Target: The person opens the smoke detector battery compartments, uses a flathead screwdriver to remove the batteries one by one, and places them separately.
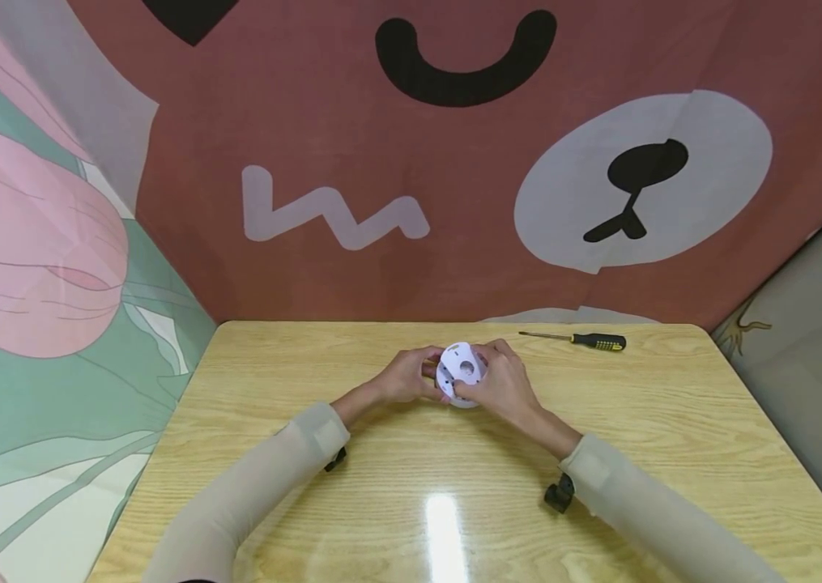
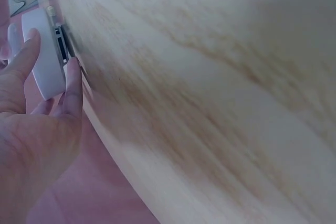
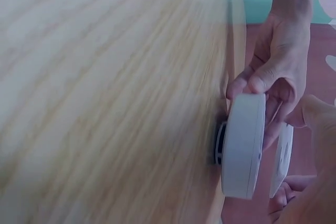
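Pale wooden worktop carries the scene: left hand curls its grip around the round white plastic disc device, right hand clasps the other side; right of both grips lies a yellow-and-black-handled screwdriver.

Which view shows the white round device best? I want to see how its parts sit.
The right wrist view: it shows the white round device edge-on, its thick body apart from a thin plate. The head view shows only the plate's holed face between the left hand and right hand. The left wrist view catches a blurred edge.
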Action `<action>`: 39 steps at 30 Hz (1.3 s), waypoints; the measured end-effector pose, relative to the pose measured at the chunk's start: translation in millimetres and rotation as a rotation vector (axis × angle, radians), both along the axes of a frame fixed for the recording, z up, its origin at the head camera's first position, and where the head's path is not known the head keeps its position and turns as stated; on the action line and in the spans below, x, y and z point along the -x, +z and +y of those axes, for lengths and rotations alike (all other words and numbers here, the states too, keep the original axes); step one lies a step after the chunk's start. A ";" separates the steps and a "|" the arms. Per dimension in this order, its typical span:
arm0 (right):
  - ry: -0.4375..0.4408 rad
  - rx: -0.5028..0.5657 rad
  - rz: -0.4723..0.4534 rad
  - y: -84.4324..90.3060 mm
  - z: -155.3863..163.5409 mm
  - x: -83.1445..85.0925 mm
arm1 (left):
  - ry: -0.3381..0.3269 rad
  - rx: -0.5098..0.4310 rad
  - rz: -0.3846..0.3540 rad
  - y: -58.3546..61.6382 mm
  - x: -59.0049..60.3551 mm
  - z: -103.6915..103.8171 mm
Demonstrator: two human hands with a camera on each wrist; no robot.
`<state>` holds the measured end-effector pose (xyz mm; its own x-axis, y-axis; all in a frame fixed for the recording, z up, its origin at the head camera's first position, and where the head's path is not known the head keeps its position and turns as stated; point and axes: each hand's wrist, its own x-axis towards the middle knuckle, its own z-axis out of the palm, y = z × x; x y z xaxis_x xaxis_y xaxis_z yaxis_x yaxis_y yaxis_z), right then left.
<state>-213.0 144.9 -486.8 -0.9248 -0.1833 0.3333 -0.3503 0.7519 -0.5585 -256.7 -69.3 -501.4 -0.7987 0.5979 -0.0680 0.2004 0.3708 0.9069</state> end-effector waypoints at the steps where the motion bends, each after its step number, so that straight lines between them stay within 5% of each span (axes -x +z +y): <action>1: 0.006 0.001 -0.005 1.2 1.6 0.5 | -0.002 0.004 0.002 -0.2 0.5 0.1; 11: 0.095 -0.060 0.016 5.7 27.3 6.1 | -0.028 0.006 -0.002 0.4 2.3 0.6; 39: 0.149 -0.193 0.119 0.6 132.4 12.0 | -0.041 0.078 0.039 4.2 -0.2 3.3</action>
